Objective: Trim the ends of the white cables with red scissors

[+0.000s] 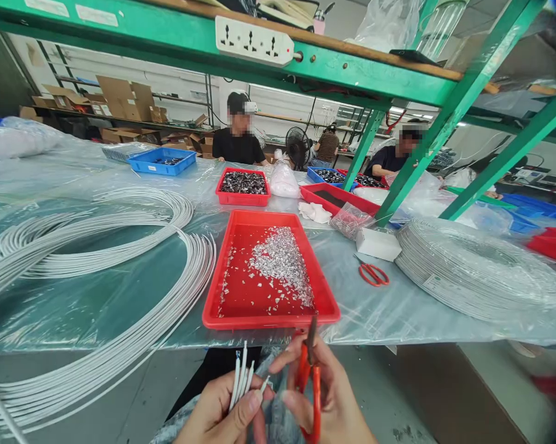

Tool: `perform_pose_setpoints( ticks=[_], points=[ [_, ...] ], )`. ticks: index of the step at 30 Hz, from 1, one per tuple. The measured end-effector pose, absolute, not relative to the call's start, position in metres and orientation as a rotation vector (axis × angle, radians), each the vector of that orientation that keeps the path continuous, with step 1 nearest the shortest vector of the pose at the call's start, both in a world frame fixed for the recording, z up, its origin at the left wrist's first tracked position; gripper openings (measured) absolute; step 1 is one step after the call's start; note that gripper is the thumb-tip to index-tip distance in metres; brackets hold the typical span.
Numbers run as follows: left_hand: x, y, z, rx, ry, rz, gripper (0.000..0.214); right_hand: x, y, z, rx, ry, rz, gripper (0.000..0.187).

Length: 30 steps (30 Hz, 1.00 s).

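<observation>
Several white cables (243, 379) stick up out of my left hand (234, 410), their cut ends fanned apart and the thumb pressed on them. One of the ends shows a bit of blue. Beside it, my right hand (331, 394) has its fingers through the handles of red-handled scissors (315, 385), blades pointing up and away. The right index finger reaches toward the cable ends; whether it touches them I cannot tell. Just beyond both hands lies a red tray (271, 322) with a heap of small silvery scraps (282, 259).
Coiled white cables (167, 308) spread over the left of the table, and a large wrapped coil (472, 277) lies at right. A second pair of scissors (373, 274) rests near a white box (378, 244). Green shelf posts (444, 135) rise at right. People (238, 135) sit across the table.
</observation>
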State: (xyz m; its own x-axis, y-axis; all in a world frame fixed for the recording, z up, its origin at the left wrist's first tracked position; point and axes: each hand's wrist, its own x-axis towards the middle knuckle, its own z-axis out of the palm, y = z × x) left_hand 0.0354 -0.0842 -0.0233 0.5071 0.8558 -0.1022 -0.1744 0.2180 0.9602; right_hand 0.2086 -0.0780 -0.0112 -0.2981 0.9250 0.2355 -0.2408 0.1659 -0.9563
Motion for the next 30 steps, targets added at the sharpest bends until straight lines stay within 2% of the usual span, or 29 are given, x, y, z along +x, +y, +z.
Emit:
perform_pose_setpoints(
  ticks=[2, 5, 8, 14, 21, 30],
  points=[
    [0.035, -0.087, -0.018, 1.151, 0.830, 0.889, 0.053, 0.223, -0.084, -0.008, -0.862, -1.469, 1.338, 0.049],
    [0.034, -0.091, -0.012, 1.220, 0.959, 0.983, 0.051, 0.236, -0.091, -0.004, -1.060, -1.553, 1.516, 0.025],
    [0.034, -0.093, -0.012, 1.357, 0.988, 1.044, 0.045, 0.234, -0.096, -0.001, -1.133, -1.555, 1.571, 0.021],
    [0.033, -0.092, -0.017, 1.517, 0.977, 1.104, 0.040, 0.229, -0.099, 0.012, -1.209, -1.651, 1.673, 0.025],
    [0.033, -0.090, -0.019, 1.615, 0.946, 1.116, 0.035, 0.237, -0.101, -0.004, -1.409, -1.908, 1.374, 0.042],
    [0.036, -0.086, -0.027, 1.637, 0.962, 1.142, 0.040, 0.228, -0.096, -0.013, -1.363, -1.907, 1.616, 0.041]
  ],
)
